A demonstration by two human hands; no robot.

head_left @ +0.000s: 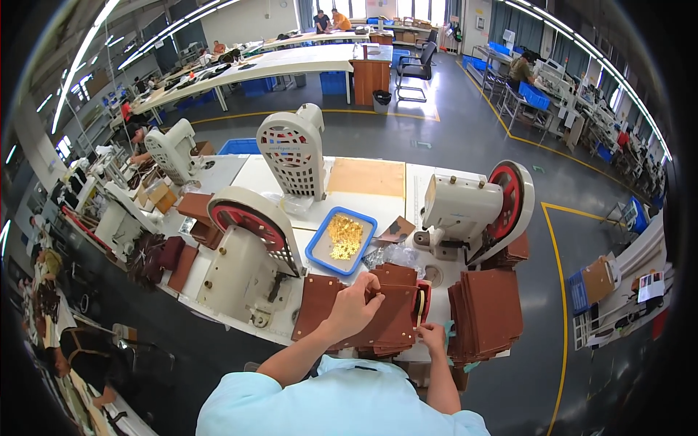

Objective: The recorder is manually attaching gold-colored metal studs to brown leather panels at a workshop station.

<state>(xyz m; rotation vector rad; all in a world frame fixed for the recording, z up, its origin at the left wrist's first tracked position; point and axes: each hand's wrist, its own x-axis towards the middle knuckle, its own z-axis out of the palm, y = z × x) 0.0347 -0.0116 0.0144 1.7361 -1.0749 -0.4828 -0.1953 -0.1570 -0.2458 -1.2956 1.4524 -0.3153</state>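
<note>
My left hand [355, 308] is raised above a stack of brown leather pieces [396, 312], fingers curled in together. Whatever it may hold is too small to make out. Below and to the right, my right hand [432, 336] has its fingertips pinched at the lower end of a narrow pale strip [419, 309] beside a red and black object [426, 294]. Whether it grips the strip cannot be told. Small gold-coloured dots show on the leather, including the flat piece [314, 305] at the left. Beyond the stack, a blue-rimmed tray [313, 251] carries many small gold-coloured metal parts.
Machines with red wheels stand left [243, 261] and right [465, 207] on the white table; another white machine [291, 149] is behind. A tall stack of brown leather [488, 312] sits at right. Clear plastic bags [396, 256] lie past the tray. Other people work farther off.
</note>
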